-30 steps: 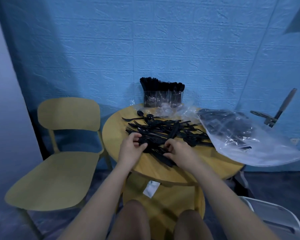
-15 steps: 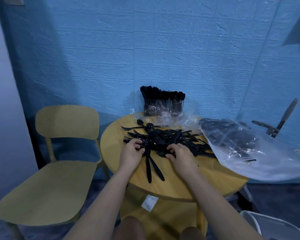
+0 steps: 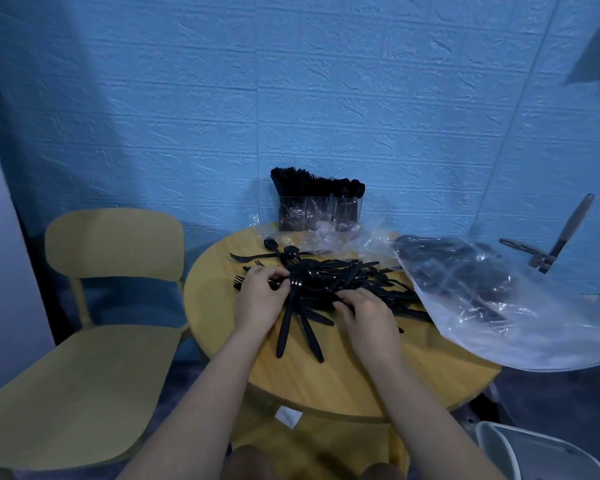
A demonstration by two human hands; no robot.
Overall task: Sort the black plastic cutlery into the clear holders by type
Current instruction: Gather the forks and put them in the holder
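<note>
Round wooden table (image 3: 222, 327) against a blue wall: left hand (image 3: 260, 299) and right hand (image 3: 369, 315), fingers curled, pinch pieces from the cutlery heap (image 3: 340, 282) mid-table, likely grouping one type for the holders (image 3: 319, 211) behind.

Both hands (image 3: 262, 299) (image 3: 369, 315) in the black cutlery pile (image 3: 340, 282) on round table (image 3: 326, 379).

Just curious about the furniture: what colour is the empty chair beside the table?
Mustard yellow; the chair shows in the head view.
</note>
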